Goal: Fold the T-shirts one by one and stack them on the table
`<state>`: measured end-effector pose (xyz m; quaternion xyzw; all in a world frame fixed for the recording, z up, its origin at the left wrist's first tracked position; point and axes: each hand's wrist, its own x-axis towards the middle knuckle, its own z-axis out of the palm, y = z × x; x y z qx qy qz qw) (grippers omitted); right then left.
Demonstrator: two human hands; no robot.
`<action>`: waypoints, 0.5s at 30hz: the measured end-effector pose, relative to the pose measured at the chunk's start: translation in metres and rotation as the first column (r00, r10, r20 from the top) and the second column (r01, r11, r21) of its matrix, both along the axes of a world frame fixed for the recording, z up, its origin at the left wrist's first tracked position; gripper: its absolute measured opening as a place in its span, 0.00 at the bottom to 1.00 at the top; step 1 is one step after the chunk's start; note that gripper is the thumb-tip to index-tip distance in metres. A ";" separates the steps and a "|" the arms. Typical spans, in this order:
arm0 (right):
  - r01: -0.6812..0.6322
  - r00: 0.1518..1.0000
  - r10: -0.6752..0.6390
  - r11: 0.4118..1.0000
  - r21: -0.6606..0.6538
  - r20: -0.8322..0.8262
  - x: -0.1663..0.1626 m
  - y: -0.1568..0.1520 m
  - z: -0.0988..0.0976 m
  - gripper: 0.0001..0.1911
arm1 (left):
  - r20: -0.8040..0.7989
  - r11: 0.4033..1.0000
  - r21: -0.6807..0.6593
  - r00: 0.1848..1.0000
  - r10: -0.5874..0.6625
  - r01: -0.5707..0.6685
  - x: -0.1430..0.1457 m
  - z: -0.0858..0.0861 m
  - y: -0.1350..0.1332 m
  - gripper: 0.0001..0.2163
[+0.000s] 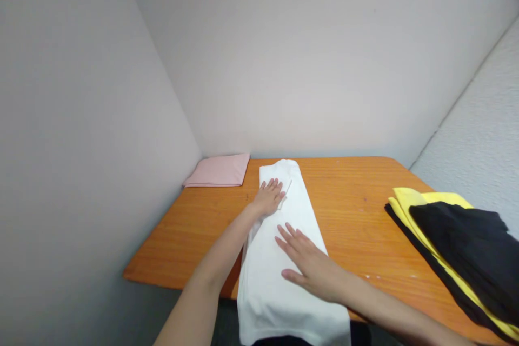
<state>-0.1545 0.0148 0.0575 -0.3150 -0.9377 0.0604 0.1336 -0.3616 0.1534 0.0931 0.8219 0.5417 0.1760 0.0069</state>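
Note:
A white garment (279, 286), folded into a long strip, lies lengthwise on the wooden table, its near end hanging over the front edge. A thin pale cord (289, 186) shows on its far part. My left hand (269, 197) lies flat on the far part of the cloth beside the cord, fingers stretched out. Nearer to me, my right hand (307, 262) is spread, palm down, over the middle of the strip; whether it presses on the cloth I cannot tell. Neither hand grips anything.
A folded pink cloth (219, 171) lies at the table's far left corner. Black cloth (470, 248) and yellow cloth (413, 200) are piled at the right side. White walls (284, 65) stand behind and beside the orange-brown table (348, 200).

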 end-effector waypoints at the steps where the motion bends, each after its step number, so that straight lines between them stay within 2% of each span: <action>1: -0.002 1.000 0.002 1.000 0.029 -0.009 0.013 -0.002 0.001 0.34 | 0.003 1.000 0.007 1.000 -0.014 0.014 -0.006 0.005 -0.009 0.25; 4: 0.006 0.998 0.005 0.986 0.166 -0.065 0.065 -0.016 -0.003 0.34 | 0.006 0.994 0.058 0.996 -0.089 0.089 -0.037 0.016 -0.063 0.24; 7: 0.049 0.996 -0.023 0.950 0.307 -0.086 0.116 -0.037 -0.023 0.36 | -0.120 0.950 0.169 0.962 -0.246 0.264 -0.070 0.012 -0.146 0.22; 9: 0.070 0.997 -0.051 0.926 0.371 -0.061 0.136 -0.049 -0.042 0.35 | -0.276 0.904 0.169 0.900 -0.338 0.392 -0.084 -0.002 -0.197 0.26; 11: 0.080 0.997 -0.067 0.904 0.420 -0.046 0.141 -0.057 -0.060 0.33 | -0.421 0.865 0.148 0.822 -0.383 0.479 -0.091 -0.023 -0.232 0.29; 13: 0.050 0.999 -0.043 0.887 0.460 -0.025 0.134 -0.059 -0.071 0.34 | -0.539 0.829 0.196 0.764 -0.356 0.524 -0.091 -0.048 -0.248 0.28; 15: 0.005 1.000 -0.012 0.886 0.463 0.014 0.121 -0.057 -0.077 0.36 | -0.595 0.795 0.301 0.755 -0.275 0.527 -0.087 -0.072 -0.249 0.26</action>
